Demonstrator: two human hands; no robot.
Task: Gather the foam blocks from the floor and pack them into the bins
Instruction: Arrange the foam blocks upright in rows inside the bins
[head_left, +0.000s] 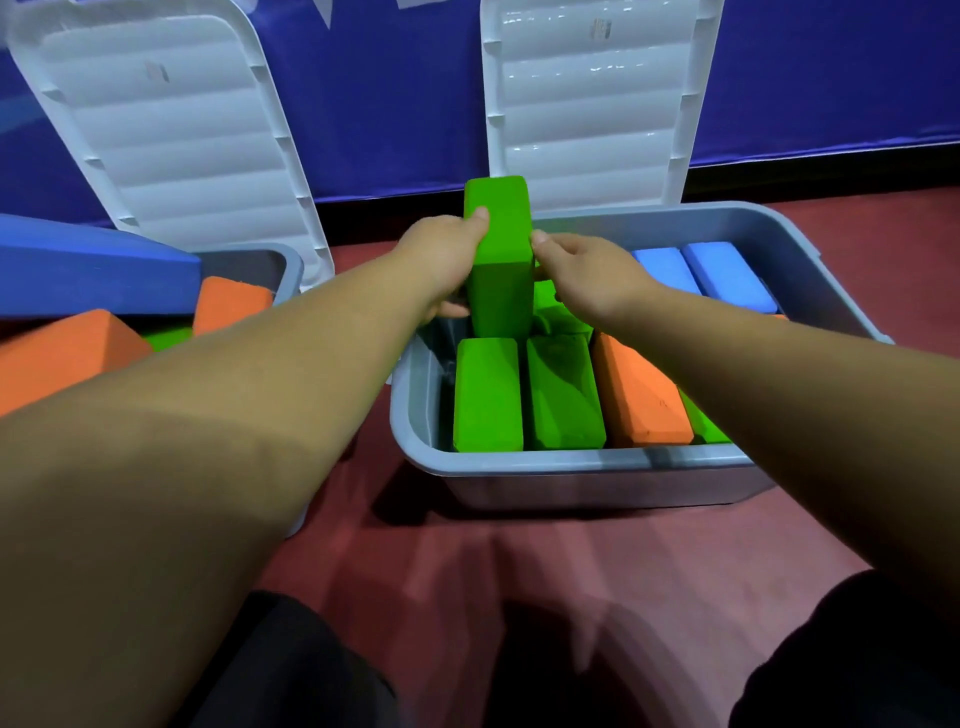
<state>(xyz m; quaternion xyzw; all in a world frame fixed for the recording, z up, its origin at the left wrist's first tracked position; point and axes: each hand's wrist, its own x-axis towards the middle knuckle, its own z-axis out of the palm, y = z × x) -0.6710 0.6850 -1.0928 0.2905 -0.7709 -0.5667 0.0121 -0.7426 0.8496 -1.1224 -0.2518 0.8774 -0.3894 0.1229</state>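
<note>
- The held green block (500, 291) stands with its long axis upright over the far-left part of the grey bin (571, 461). Its lower end seems to be already inside, just behind the near row of green blocks (487, 395).
- The left hand (441, 265) grasps the block's left side and the right hand (592, 280) grasps its right edge, so both hands are equally near.
- In my judgement the coming move goes straight down, beside the bin's left wall.

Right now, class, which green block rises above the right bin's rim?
The green block pinched between the left hand and right hand; the other green blocks sit low inside the bin.
</note>
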